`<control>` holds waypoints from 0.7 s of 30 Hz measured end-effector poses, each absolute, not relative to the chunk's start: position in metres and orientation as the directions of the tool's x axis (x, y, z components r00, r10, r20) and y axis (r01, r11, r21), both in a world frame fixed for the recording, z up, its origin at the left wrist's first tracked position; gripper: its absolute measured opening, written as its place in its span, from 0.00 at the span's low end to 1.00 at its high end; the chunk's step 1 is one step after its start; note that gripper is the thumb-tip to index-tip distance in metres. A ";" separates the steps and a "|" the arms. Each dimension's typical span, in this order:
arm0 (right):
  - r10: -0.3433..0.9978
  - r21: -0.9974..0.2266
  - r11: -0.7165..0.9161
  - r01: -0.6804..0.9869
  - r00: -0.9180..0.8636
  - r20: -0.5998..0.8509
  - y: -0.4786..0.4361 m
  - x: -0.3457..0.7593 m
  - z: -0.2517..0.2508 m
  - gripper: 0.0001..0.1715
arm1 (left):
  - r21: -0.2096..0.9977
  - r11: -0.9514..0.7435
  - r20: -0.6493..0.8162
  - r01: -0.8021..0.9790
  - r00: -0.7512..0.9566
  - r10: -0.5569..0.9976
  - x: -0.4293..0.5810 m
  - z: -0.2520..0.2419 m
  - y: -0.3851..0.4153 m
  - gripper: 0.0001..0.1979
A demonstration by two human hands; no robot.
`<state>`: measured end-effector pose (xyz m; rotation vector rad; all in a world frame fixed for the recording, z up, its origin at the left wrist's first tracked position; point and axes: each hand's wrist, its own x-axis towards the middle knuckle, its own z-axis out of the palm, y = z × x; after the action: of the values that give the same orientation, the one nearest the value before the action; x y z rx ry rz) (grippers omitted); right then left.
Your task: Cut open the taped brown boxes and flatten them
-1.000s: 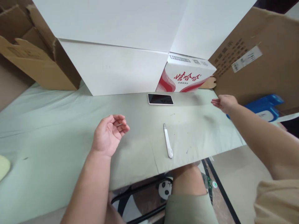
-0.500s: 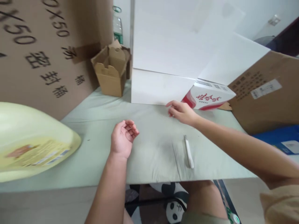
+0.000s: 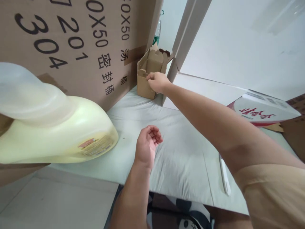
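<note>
My right hand (image 3: 158,82) is at the small open-topped cardboard box (image 3: 145,88); its fingers are bent together over the box's front rim, seemingly pinching it. Part of that rim is hidden behind the fingers. My left hand (image 3: 148,144) rests palm inward above the cloth-covered table (image 3: 181,152), fingers loosely curled and apart, with nothing in it. A slim white utility knife (image 3: 224,176) lies on the cloth beneath my right arm, its upper end partly covered by the arm.
On the left lies a large pale yellow jug (image 3: 81,127) before a big printed carton (image 3: 78,35). White panels (image 3: 238,41) stand at the back right, near a red-and-white box (image 3: 259,109). A clear bottle (image 3: 157,33) shows behind the small box.
My right hand has moved left from beside the white panel to the small cardboard box. The view has swung left. My left hand keeps much the same curled pose.
</note>
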<state>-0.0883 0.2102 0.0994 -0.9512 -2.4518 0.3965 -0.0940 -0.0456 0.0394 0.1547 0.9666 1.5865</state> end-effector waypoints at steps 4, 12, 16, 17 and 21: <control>0.757 -0.451 0.650 0.612 -0.577 0.307 0.159 -0.063 0.101 0.23 | 0.721 -0.065 -0.410 -0.689 -0.501 0.762 -0.095 0.027 -0.042 0.14; 0.766 -0.596 0.639 0.486 -0.333 0.550 -0.032 0.120 0.099 0.18 | 0.903 -0.332 -0.108 -0.273 -0.891 0.440 -0.098 0.020 -0.045 0.11; 0.739 -0.585 0.629 0.512 -0.160 0.655 -0.106 0.205 0.072 0.17 | 0.846 -0.382 0.019 -0.373 -0.694 0.720 -0.079 0.030 -0.044 0.17; 0.737 -0.563 0.633 0.531 -0.193 0.647 -0.116 0.218 0.068 0.16 | 0.827 -0.372 0.055 -0.421 -0.597 0.800 -0.073 0.031 -0.045 0.21; 0.791 -0.529 0.596 0.604 -0.327 0.517 -0.126 0.237 0.064 0.07 | 0.852 -0.286 0.209 -0.439 -0.217 0.954 -0.052 0.031 -0.051 0.27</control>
<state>0.2370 -0.1260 0.0637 -1.1019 -2.0511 0.3084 -0.0518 -0.0507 0.0310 0.9297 0.8129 1.7077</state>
